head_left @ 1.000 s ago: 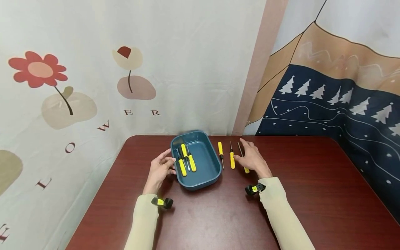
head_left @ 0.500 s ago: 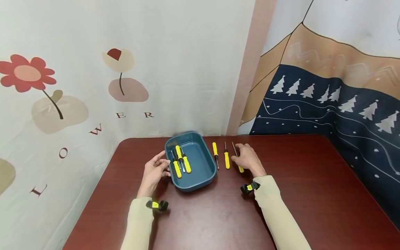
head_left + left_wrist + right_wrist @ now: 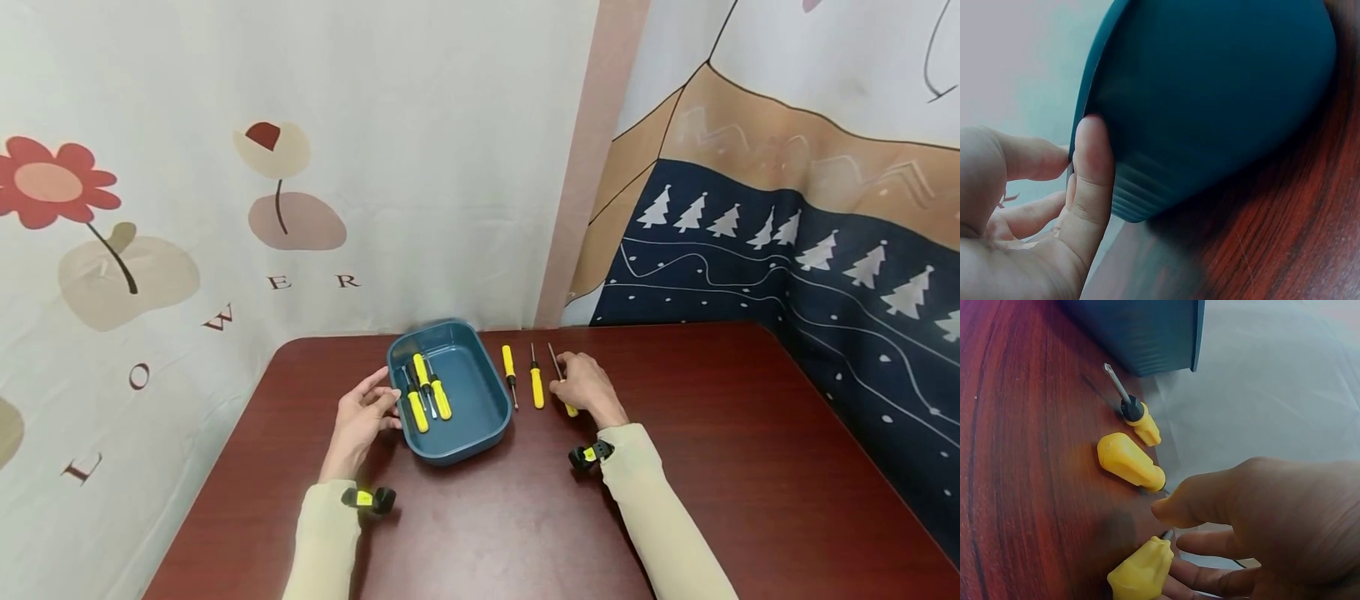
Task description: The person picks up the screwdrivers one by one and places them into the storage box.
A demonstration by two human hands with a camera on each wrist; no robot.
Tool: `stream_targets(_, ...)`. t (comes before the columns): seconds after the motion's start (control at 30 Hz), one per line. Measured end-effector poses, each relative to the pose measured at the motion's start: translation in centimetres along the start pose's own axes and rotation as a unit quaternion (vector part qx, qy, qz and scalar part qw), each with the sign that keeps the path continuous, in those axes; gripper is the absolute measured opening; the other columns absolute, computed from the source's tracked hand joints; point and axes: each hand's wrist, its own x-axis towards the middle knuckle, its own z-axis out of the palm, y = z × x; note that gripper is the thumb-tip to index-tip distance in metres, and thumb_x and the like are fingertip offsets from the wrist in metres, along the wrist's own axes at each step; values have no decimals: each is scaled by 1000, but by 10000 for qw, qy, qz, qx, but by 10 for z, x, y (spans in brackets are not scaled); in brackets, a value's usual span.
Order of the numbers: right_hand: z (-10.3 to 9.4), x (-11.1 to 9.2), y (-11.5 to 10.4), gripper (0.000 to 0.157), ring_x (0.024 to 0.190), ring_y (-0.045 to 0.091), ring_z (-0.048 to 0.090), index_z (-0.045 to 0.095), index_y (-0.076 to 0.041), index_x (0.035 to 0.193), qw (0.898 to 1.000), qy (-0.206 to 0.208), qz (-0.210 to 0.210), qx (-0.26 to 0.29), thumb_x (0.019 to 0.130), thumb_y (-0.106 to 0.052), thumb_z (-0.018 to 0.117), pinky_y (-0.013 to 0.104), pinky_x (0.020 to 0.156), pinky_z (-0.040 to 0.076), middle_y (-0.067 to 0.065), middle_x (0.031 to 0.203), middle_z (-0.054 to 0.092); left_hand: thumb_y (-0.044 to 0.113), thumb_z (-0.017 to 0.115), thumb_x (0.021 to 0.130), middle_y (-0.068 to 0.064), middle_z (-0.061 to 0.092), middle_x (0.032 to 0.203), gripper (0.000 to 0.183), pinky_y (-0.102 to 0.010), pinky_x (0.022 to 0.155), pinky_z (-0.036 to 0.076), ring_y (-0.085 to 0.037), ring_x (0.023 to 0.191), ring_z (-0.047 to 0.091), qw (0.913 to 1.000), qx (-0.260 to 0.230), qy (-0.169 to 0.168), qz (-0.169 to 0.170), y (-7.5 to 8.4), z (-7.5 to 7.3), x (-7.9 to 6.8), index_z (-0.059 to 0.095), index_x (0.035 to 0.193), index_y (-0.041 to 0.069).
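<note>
My left hand (image 3: 356,427) pinches the left rim of a blue rectangular bin (image 3: 474,408), thumb and fingers on either side of the rim (image 3: 1080,103). Inside the bin lie three yellow-and-black screwdrivers (image 3: 440,400). On the right, my right hand (image 3: 590,390) reaches down around a screwdriver (image 3: 1142,572) on the table. Its thumb is on one side of the shaft and its fingers are on the other, with a gap at the thumb. Part of that screwdriver is hidden under the hand in the head view.
Between bin and right hand lie two more screwdrivers: one with its yellow handle (image 3: 507,360) away from me, the other with its handle (image 3: 537,390) towards me. The dark red table (image 3: 480,525) meets a printed curtain (image 3: 420,208) at its far edge.
My right hand has lowered over the rightmost screwdriver, and its fingers have drawn in closer to it. The left hand stays at the bin's rim. The head view has shifted slightly.
</note>
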Motion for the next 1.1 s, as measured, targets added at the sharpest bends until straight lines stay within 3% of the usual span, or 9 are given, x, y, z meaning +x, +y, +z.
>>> stream_targets(0.27,1,0,0,51,87,27,60,59,1,138,10000,0,64,-18,90,-16,69,38,76,53,19,116,64,10,65,101,-9,60,106,55,-25,65,62,-14,76,61,10000,-47,-27,-34,0,0,1,49,153,18)
stream_targets(0.5,3,-1,2,51,77,24,61,58,1,140,9998,-84,134,82,91,-11,67,31,65,50,19,114,67,9,65,101,-3,60,101,56,-26,65,62,-14,75,61,9999,-40,-33,-105,-1,-2,1,48,153,18)
stream_targets(1.1,1,2,6,46,70,21,60,61,5,134,9993,-156,188,272,91,-12,66,27,58,48,17,104,68,7,64,100,-1,60,99,57,-26,64,62,-14,75,61,9998,-176,-96,-87,0,-1,1,47,154,17)
